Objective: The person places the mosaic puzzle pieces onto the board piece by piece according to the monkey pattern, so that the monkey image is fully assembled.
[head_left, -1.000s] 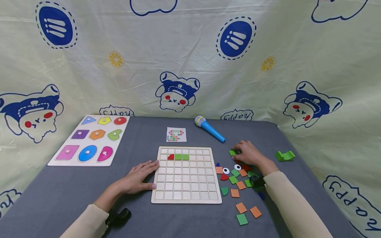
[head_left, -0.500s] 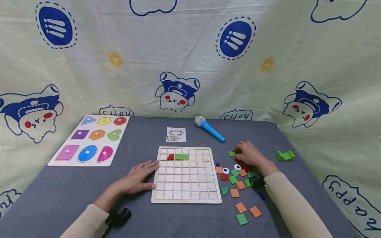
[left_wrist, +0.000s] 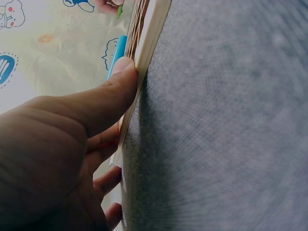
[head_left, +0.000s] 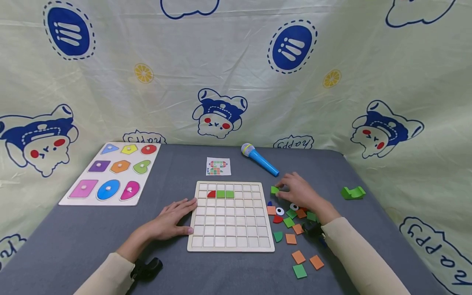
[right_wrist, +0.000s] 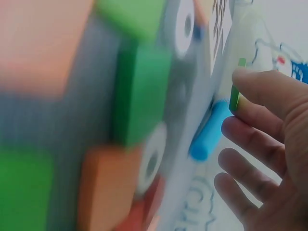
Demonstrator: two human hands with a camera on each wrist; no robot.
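Right hand (head_left: 299, 192) | pinching green tile (head_left: 274, 190) | tile between thumb and fingertip

A narrow open gap parts the green tile (head_left: 274, 190) in the right hand (head_left: 300, 192) from the grid board's (head_left: 230, 221) right edge. Nearer, loose pieces (head_left: 291, 239) crowd that edge. The microphone (head_left: 262, 162) obstructs the way between the board's far right corner and the table's (head_left: 221, 274) far edge; the left hand (head_left: 171, 221) blocks the board's left edge. Free room lies along its near edge.
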